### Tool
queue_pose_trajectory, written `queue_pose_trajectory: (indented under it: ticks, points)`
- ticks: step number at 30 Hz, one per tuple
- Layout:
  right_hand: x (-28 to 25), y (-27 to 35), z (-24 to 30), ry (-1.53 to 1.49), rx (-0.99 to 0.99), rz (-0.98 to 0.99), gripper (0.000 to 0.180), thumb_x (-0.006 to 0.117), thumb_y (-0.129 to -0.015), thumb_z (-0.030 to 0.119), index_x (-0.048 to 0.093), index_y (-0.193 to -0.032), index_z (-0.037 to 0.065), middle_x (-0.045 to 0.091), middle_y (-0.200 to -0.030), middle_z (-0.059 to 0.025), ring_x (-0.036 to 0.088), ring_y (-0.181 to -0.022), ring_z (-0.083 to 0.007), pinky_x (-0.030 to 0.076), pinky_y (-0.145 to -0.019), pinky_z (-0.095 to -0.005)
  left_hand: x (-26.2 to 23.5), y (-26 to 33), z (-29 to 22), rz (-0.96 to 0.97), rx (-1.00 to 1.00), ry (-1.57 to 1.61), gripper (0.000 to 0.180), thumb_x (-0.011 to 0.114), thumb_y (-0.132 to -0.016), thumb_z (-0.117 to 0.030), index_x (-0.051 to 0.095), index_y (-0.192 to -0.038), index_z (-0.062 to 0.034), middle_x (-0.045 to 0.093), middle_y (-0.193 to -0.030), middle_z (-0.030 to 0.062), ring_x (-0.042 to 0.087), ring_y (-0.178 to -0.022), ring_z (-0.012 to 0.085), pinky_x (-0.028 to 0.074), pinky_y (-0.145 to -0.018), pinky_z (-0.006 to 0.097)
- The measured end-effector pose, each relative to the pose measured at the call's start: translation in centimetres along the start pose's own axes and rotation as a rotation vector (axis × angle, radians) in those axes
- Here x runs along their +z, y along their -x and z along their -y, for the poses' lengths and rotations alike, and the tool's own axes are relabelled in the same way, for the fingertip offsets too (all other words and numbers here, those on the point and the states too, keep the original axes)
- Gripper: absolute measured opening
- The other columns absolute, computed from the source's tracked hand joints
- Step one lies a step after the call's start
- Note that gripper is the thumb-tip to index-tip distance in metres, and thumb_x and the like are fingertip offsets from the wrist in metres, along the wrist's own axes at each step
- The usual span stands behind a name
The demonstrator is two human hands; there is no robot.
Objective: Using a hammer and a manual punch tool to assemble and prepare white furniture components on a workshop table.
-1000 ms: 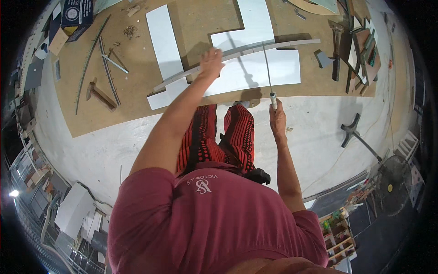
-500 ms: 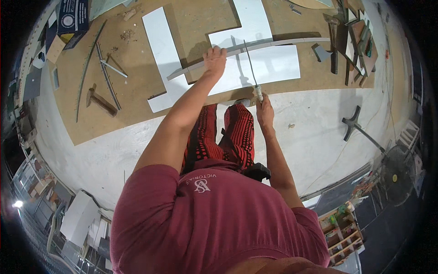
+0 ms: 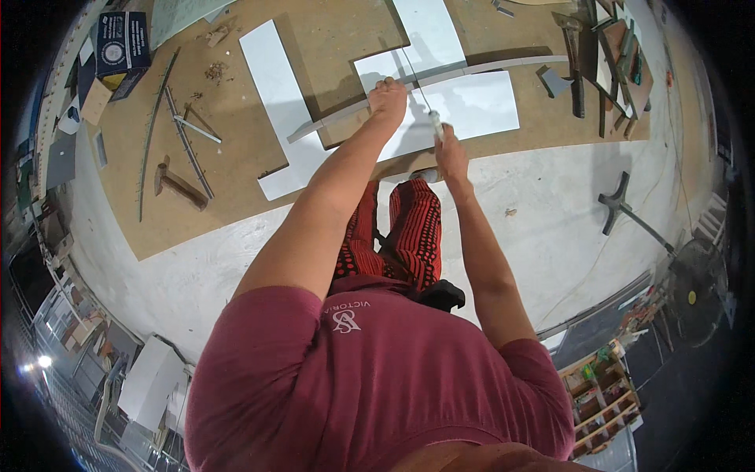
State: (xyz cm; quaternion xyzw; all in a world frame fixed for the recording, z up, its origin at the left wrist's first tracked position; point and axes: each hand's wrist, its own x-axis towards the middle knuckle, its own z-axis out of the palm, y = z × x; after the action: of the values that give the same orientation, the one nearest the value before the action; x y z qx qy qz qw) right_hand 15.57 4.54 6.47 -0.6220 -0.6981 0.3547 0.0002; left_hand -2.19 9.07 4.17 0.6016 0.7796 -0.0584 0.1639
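Observation:
A long, narrow grey strip (image 3: 503, 64) crosses several white panels (image 3: 460, 106) on a brown board. My left hand (image 3: 388, 100) is closed on the strip near its middle, fingers curled over it. In my right hand (image 3: 451, 153) is the pale handle of a saw (image 3: 425, 97), its long thin blade seen edge-on. The blade lies across the strip just right of my left hand and points away from me. Whether its edge has cut into the strip is too fine to tell.
A hammer (image 3: 179, 189) and thin dark metal strips (image 3: 189, 143) lie left. At the right are another hammer (image 3: 575, 75), a grey offcut (image 3: 554, 82) and a pile of scraps (image 3: 617, 67). A dark box (image 3: 123, 51) stands far left; a standing fan (image 3: 692, 295) lies right.
My right hand has pushed the saw forward and left, so its blade reaches farther past the strip. My left hand has shifted slightly right along the strip.

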Motion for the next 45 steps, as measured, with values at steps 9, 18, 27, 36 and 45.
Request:
queue_pose_trajectory:
  ticks: [9,18,27,36,45]
  points:
    - [1.6,3.0,-3.9,0.028,-0.064,-0.038,0.028,0.048,-0.087,0.018,0.041,-0.113,0.008,0.059,-0.083,-0.024,0.057,-0.078,-0.0425,0.046,-0.066,-0.0503,1.1,-0.1,-0.1,-0.011,-0.036,0.0,0.017,0.054,-0.076,-0.01,0.063,-0.09,-0.0055,0.058,-0.095,0.0106,0.058,-0.09,0.0246,0.051,-0.068,0.036]
    - [2.0,3.9,-4.9,0.061,0.028,0.09,0.03,0.045,-0.087,0.021,0.04,-0.115,0.012,0.061,-0.085,-0.0204,0.059,-0.079,-0.0406,0.046,-0.068,-0.0515,1.4,-0.4,0.8,-0.049,-0.035,-0.031,0.018,0.057,-0.073,-0.01,0.063,-0.089,-0.0049,0.058,-0.094,0.0096,0.058,-0.088,0.0236,0.051,-0.068,0.035]
    - [0.9,0.2,-2.3,0.065,-0.055,0.013,0.026,0.048,-0.087,0.022,0.043,-0.111,0.013,0.06,-0.075,-0.0215,0.058,-0.07,-0.0416,0.046,-0.06,-0.0509,0.4,-0.2,0.4,0.01,-0.019,-0.034,0.018,0.056,-0.074,-0.008,0.063,-0.091,-0.0039,0.058,-0.096,0.0098,0.058,-0.09,0.0223,0.051,-0.069,0.033]
    - [2.4,2.1,-7.7,0.177,-0.063,0.081,0.028,0.046,-0.085,0.021,0.042,-0.112,0.018,0.061,-0.08,-0.0231,0.059,-0.076,-0.0427,0.046,-0.064,-0.0521,0.1,-1.1,-0.4,-0.023,-0.042,0.026,0.017,0.054,-0.076,-0.007,0.063,-0.09,-0.0022,0.059,-0.097,0.0121,0.058,-0.091,0.0241,0.052,-0.07,0.033]
    - [-0.9,-1.4,-3.3,0.085,-0.069,0.105,0.024,0.047,-0.087,0.026,0.044,-0.107,0.014,0.06,-0.078,-0.0216,0.058,-0.073,-0.0422,0.045,-0.063,-0.051,0.2,-0.6,0.7,-0.041,-0.014,-0.006,0.019,0.054,-0.076,-0.006,0.063,-0.092,-0.004,0.06,-0.095,0.0124,0.06,-0.09,0.0241,0.053,-0.07,0.034]
